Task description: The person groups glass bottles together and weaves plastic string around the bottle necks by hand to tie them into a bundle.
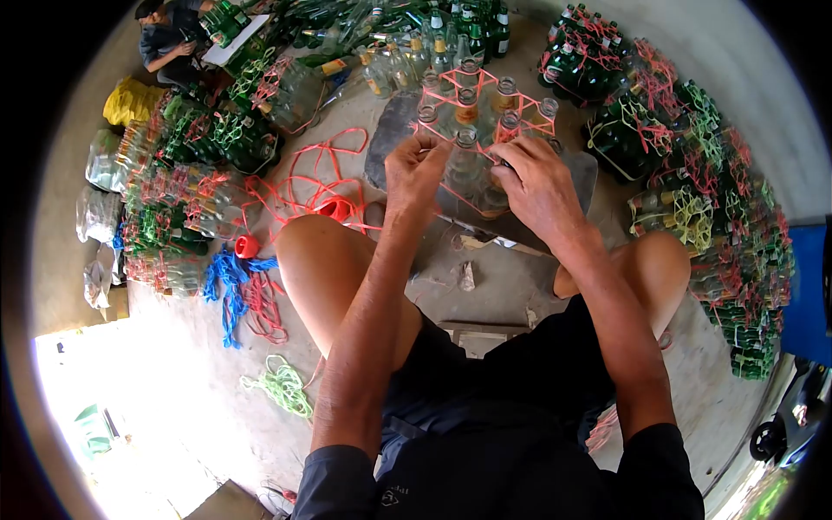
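Note:
A cluster of clear glass bottles stands upright on a dark board in front of me, with red plastic string laced around the necks. My left hand is closed in a pinch on the string at the near left of the cluster. On the near right, my right hand has its fingers curled and closed on the string, close to a bottle neck. Part of what its fingertips grip is hidden. Between both hands is the nearest bottle's open mouth. Some bottles carry orange labels.
Loose red string sprawls over the floor at left, near blue string and light green string. Tied bundles of green bottles stack along the right. More bundles line the left, where a person sits at the back.

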{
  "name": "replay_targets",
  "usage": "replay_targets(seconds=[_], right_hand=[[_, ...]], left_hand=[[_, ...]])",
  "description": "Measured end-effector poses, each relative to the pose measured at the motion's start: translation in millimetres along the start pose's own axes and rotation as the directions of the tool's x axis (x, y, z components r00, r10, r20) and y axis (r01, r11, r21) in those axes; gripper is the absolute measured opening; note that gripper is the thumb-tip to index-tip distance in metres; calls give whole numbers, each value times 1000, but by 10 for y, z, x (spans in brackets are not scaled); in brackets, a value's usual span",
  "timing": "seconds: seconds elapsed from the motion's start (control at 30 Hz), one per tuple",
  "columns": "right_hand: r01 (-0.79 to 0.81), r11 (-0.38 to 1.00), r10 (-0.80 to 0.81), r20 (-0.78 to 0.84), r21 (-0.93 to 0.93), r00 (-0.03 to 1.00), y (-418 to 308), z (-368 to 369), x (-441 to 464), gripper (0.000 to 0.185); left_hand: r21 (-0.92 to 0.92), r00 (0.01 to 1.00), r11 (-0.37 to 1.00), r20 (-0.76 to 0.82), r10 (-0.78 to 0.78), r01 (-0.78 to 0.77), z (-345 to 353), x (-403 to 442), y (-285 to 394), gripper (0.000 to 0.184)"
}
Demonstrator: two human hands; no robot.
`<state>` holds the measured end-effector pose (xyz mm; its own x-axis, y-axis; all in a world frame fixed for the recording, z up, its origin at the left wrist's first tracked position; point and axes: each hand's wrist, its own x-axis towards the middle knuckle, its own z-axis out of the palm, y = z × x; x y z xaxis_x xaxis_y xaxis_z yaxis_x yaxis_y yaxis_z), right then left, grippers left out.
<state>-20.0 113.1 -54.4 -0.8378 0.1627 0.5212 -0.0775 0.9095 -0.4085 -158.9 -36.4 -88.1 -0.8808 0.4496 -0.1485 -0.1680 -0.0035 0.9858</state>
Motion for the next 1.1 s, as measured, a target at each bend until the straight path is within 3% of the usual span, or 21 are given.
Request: replay_targets(seconds=[0.17,0.33,0.5,0.57,0.67,0.8,0.9,1.0,1.1], right_hand=[[-10,998,11,15,-67,1000,-28,-24,65,24],[35,992,-34,14,-118,999,-108,-144,387,20],[168,982,-140,257,-89,956,87,12,858,28],[188,972,-121,393,-137,912,165,127,977,30],[58,996,-6,581,-70,814,266,245,1144,39],[-257,949,11,799,181,601,247,216,1363,53],[-354,935,172,877,-2,449,117,63,1480,51],[-294,954,178,897,-57,405,79,52,1544,49],[-170,976,195,882,-133,429,111,102,1575,43]], left_hand=[[-164,980,969,113,-166,183,-112,68,-43,10],[-168,987,980,134,-86,108,-126,101,-128,8],[-137,995,989,86,-43,55,-157,208,-294,10],[-161,999,987,51,-2,10,-121,264,-423,14],[-157,997,987,-65,-33,23,-38,277,-449,19],[-76,994,996,-99,-47,40,1,248,-336,23],[-96,990,994,-128,-59,47,38,254,-312,25],[-88,988,994,-140,-71,59,53,238,-285,27],[-75,983,993,-158,-96,85,77,231,-276,28]])
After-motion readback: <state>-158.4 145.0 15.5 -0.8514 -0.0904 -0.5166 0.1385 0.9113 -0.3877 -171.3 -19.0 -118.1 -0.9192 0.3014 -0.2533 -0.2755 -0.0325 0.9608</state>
